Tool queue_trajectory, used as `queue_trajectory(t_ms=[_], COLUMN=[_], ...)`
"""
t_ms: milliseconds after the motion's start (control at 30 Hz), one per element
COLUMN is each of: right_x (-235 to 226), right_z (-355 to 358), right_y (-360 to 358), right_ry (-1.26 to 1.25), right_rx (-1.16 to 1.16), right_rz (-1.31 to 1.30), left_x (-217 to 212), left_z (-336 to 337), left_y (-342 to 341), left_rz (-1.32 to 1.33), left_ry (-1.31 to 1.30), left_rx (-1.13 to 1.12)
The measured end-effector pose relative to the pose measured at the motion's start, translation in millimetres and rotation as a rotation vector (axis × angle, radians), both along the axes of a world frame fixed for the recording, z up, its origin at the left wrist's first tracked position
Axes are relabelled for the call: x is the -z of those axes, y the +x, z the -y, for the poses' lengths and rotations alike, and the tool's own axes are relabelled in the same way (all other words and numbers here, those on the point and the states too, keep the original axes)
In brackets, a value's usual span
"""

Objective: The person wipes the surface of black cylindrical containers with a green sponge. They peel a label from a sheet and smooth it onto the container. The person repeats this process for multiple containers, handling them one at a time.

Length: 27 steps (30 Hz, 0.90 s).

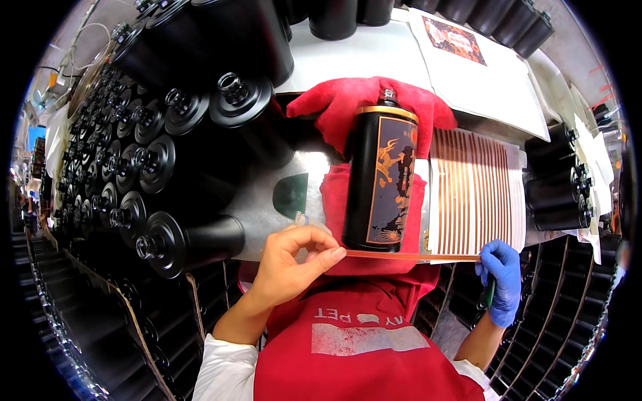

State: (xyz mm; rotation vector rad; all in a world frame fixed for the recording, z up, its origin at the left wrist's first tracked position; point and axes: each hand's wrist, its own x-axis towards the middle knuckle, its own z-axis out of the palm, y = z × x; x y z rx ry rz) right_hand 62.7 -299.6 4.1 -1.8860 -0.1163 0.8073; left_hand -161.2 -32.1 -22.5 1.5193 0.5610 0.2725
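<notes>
A narrow copper-coloured strip (pixel 428 257) is stretched level across the front of the bench. My bare left hand (pixel 287 264) pinches its left end between thumb and finger. My right hand (pixel 501 281), in a blue glove, grips the other end; a dark green flat piece (pixel 490 293) also shows in that hand. Just beyond the strip, a black bottle (pixel 358 180) with a gold band and a decorated label lies on red cloth (pixel 328 110), its neck pointing away. The strip passes along the bottle's base; whether they touch I cannot tell.
To the right lies a backing sheet (pixel 518 174) of copper strips. A green scraper (pixel 291 195) rests left of the cloth on the metal bench (pixel 314 164). Many black bottles (pixel 200 244) crowd the left; several more (pixel 558 174) lie at right. White paper (pixel 488 87) covers the back.
</notes>
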Motion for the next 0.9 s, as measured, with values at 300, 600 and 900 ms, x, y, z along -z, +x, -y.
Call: queue_trajectory(t_ms=[300, 600, 900], right_x=[16, 27, 34], right_z=[2, 5, 6], right_y=[13, 20, 23], right_ry=[-0.039, -0.061, -0.080], right_rx=[0.014, 0.014, 0.000], right_rz=[0.003, -0.035, -0.051], left_x=[15, 22, 32], left_z=[7, 5, 15], left_y=[9, 12, 19], left_rz=[0.021, 0.037, 0.221], left_ry=[-0.147, -0.197, 0.000], left_rx=[-0.041, -0.036, -0.186])
